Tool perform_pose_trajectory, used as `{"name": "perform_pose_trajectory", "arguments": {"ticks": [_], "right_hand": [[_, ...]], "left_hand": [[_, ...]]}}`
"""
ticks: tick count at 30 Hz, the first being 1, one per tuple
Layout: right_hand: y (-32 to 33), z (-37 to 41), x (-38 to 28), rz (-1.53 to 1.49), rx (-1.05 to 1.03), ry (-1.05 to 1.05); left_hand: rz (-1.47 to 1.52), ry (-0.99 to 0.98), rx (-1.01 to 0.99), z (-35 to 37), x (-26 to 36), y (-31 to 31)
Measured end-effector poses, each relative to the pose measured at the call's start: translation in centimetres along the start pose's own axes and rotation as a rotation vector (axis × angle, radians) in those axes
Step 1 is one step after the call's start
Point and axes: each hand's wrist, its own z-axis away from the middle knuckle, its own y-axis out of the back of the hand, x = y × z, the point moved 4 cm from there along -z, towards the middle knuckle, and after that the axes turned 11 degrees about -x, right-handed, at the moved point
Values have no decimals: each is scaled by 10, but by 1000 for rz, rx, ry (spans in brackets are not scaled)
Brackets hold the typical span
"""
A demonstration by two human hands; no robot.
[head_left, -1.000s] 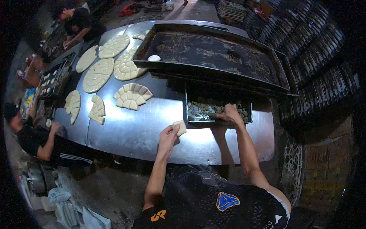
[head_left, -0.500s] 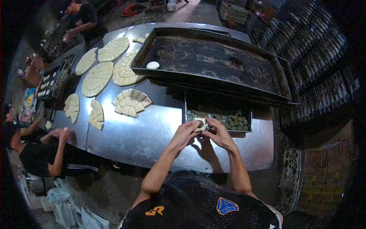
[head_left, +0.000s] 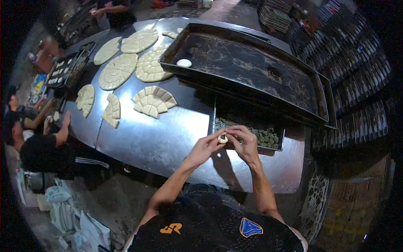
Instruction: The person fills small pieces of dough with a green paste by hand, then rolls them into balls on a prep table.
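Between my two hands is a small piece of pale dough (head_left: 222,139), gathered up around a dark filling that shows through a gap in it. My left hand (head_left: 204,148) pinches it from the left. From the right, the fingers of my right hand (head_left: 244,145) close on its upper edge. Just beyond my hands stands a metal box (head_left: 281,142) with several grey-green filling balls (head_left: 267,137) in it. A large dark baking tray (head_left: 247,82) lies behind, with one white dough ball (head_left: 184,63) in its near left corner.
Large scored dough rounds (head_left: 118,72) and a cut dough fan (head_left: 154,102) lie on the metal table (head_left: 168,138). Co-workers (head_left: 46,147) stand along the left edge, near a tray of dough balls (head_left: 63,71). Racks of stacked trays (head_left: 352,92) rise at the right.
The dough was a flat square with the filling ball exposed on it; now its edges are folded up around the filling. The whole view has shifted slightly. A co-worker's hand has moved onto the table edge.
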Motion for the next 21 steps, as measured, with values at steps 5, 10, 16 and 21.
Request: {"name": "perform_pose_trajectory", "arguments": {"ticks": [5,10,16,21], "right_hand": [[-17,-5,-37,-128,-136,86],[-39,-16,-24,-295,-238,-82],[-68,-17,-56,-95,-152,15],[-80,-23,-72,-161,-154,2]], "left_hand": [[635,78,125,27,9,-1],[872,-43,102,41,2,11],[698,-225,340,63,4,18],[630,-300,386,79,15,38]]}}
